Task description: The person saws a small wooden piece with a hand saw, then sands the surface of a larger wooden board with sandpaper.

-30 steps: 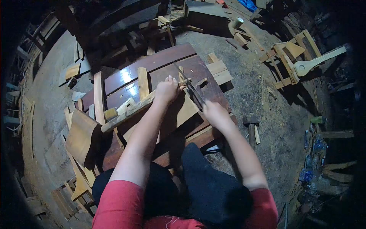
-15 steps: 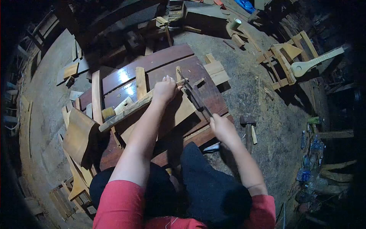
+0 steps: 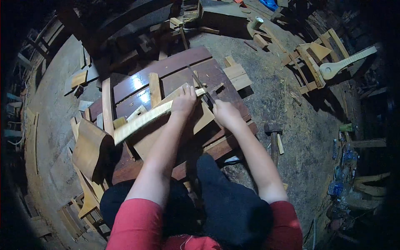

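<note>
My left hand [image 3: 183, 102] is closed over a long, slightly curved strip of wood [image 3: 143, 119], its pale face turned up, near the strip's far right end. My right hand [image 3: 226, 113] grips the near end of a narrow, long-bladed tool, apparently a hand saw [image 3: 200, 84]. The blade crosses the strip's right end and points away to the upper left; its teeth are too small to make out. Below the strip lies a flat light-brown board [image 3: 202, 118] on a low reddish-brown wooden table [image 3: 183, 56].
A hammer [image 3: 273, 135] lies right of the table. A curved brown wood piece [image 3: 90, 146] stands at the left. Wood blocks [image 3: 237, 77] lie near the table's right side. Farther right are a pale lute-shaped piece [image 3: 333, 70], a wooden frame [image 3: 309, 68] and plastic bottles [image 3: 336, 187].
My right hand has moved forward and left, pushing the blade farther past the strip. The strip has turned so its pale face shows, and my left hand has shifted slightly right and down.
</note>
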`<control>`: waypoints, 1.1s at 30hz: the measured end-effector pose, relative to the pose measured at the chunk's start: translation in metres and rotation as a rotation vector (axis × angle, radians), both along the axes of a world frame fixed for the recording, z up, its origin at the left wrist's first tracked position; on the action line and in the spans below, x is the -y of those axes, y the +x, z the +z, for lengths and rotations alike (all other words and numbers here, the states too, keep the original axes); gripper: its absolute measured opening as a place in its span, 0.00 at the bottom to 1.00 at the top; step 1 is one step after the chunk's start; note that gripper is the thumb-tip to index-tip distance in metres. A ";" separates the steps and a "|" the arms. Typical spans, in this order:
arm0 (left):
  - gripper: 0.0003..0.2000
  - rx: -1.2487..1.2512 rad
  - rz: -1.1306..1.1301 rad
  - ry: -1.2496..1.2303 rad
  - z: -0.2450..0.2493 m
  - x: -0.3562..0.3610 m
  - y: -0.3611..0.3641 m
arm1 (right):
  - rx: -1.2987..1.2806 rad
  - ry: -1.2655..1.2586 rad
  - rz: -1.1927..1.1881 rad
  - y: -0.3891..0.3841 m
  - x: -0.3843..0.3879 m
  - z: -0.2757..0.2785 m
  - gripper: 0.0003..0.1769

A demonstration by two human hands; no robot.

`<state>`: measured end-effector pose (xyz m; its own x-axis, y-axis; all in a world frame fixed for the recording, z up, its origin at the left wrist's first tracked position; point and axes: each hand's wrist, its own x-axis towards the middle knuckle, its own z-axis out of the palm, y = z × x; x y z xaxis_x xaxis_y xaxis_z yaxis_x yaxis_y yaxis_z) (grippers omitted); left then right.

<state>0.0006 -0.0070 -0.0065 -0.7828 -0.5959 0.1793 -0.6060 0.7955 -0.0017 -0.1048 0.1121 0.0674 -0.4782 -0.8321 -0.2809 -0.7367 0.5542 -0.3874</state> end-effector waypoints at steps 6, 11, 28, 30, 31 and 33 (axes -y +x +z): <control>0.24 -0.175 -0.072 0.060 -0.003 -0.010 0.004 | -0.042 0.019 0.003 0.006 -0.014 -0.005 0.14; 0.26 -0.290 -0.072 0.056 0.001 -0.021 0.008 | 0.004 -0.022 -0.037 0.006 -0.021 -0.010 0.14; 0.20 -0.257 -0.007 0.155 0.017 -0.024 0.005 | 0.142 -0.290 -0.139 0.015 -0.031 -0.029 0.12; 0.21 -0.180 0.012 0.187 0.028 -0.025 0.004 | 0.133 -0.300 -0.141 0.011 -0.026 -0.029 0.13; 0.21 -0.112 0.030 0.233 0.036 -0.026 0.004 | 0.119 -0.310 -0.143 0.008 -0.022 -0.028 0.13; 0.21 -0.042 0.044 0.278 0.039 -0.025 0.004 | 0.108 -0.309 -0.149 0.007 -0.012 -0.020 0.13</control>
<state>0.0042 0.0184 0.0325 -0.7504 -0.6600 0.0356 -0.6350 0.7349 0.2384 -0.0980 0.1244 0.0474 -0.5819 -0.8090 -0.0829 -0.6022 0.4972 -0.6246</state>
